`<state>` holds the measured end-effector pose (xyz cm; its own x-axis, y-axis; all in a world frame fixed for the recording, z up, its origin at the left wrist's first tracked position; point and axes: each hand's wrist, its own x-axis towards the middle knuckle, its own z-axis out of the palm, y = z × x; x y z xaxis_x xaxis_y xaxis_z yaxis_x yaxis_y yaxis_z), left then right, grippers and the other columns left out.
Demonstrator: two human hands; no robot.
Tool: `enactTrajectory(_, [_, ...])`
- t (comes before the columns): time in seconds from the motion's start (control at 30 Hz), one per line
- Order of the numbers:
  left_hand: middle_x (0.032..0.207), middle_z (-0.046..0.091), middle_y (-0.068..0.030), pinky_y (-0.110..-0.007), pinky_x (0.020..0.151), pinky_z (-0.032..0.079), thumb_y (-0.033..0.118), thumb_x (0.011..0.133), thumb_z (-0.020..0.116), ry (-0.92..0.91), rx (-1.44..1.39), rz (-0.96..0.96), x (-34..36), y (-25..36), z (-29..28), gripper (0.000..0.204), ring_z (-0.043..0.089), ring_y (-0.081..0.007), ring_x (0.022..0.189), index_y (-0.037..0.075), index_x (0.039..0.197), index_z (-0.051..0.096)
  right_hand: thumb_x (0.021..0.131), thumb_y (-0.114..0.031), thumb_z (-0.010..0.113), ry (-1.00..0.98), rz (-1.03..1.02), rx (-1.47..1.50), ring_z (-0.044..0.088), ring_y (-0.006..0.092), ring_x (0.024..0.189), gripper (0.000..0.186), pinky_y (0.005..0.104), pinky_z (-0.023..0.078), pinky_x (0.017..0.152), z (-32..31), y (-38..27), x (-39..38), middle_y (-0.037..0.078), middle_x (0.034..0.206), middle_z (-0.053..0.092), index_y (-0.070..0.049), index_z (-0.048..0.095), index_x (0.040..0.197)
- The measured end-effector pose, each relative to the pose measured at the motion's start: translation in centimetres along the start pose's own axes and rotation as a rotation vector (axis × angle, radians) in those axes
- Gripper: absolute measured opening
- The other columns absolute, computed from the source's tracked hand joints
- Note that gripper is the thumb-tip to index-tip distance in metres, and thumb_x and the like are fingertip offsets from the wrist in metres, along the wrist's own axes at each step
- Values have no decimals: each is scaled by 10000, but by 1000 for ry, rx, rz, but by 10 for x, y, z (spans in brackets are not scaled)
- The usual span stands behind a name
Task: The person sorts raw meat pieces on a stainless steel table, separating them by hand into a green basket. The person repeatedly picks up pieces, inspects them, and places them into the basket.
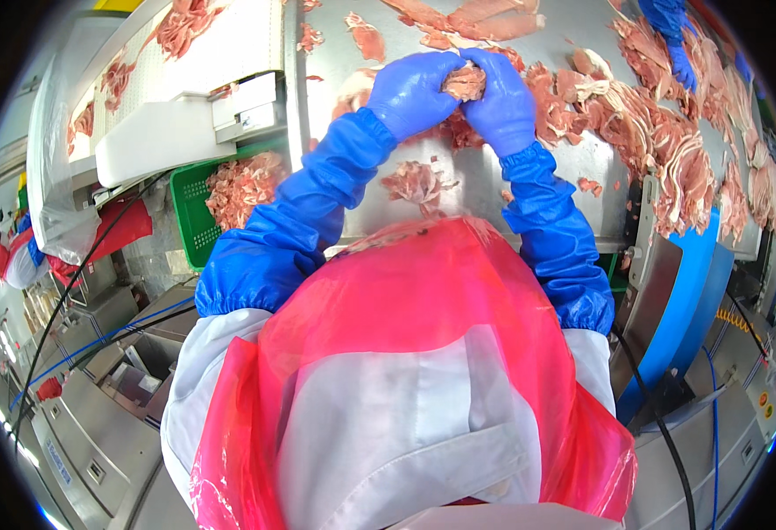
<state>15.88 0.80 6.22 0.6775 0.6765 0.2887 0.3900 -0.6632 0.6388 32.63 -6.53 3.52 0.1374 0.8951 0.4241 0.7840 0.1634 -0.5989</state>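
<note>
Both of my hands wear blue gloves and meet over the metal table (330, 57). A small bunch of sliced raw meat (465, 82) is pressed between them. My left hand (414, 93) curls round its left side, and my right hand (501, 103) closes round the right side. The thumbs and fingertips come together at the top of the bunch. Beneath and beside the hands lie more loose meat slices (556, 106). Nearer my red apron, a small pile of meat scraps (417, 184) rests on the metal.
At left, a green basket (195, 208) holds meat pieces beside a white conveyor belt (251, 44) with meat on it. Long heaps of meat slices (684, 168) lie at right, where another person's blue-gloved hand (681, 66) reaches in. A blue panel (693, 291) stands by the right edge.
</note>
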Motion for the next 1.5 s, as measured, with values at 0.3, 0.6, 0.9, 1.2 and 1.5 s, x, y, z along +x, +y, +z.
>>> enactTrajectory(0.3, [877,694,-81,-333,793,521,352,1009,644,-15,-533,-498,-74,-41,5,357,658,-168,835,20,1129,695,858,-275,727,-323,401,-659,634,404,1181,460,475,527,983,-56,147,39,167,1276,679,-122,661,1287])
enactTrajectory(0.6, [1010,661,18,-252,899,461,350,1032,622,-181,-776,-336,-3,-3,-28,322,581,-72,961,62,1166,674,857,-240,842,-379,497,902,648,176,1119,662,332,519,980,19,-24,-14,81,1264,672,-42,553,1418])
enactTrajectory(0.9, [1538,480,-235,-382,1170,400,513,867,791,-584,-497,-369,-41,-45,14,986,494,-312,1412,3,1579,339,961,-289,751,-121,847,907,632,143,1050,451,314,497,944,-1,-12,-30,60,1201,693,16,654,1278])
enactTrajectory(1.2, [1183,694,-239,-457,917,544,412,873,707,-411,-156,-288,-35,-18,17,613,681,-400,1081,36,1338,575,868,-161,841,-199,760,897,644,153,1071,520,312,526,937,-12,-24,-28,80,1205,686,8,608,1301])
enactTrajectory(1.5, [1083,740,-95,-444,797,574,294,889,705,-167,190,-261,-19,-68,24,297,716,-342,951,264,1182,668,836,-298,807,-450,648,589,661,198,1073,615,374,521,960,-52,-38,-36,146,1201,707,61,611,1295])
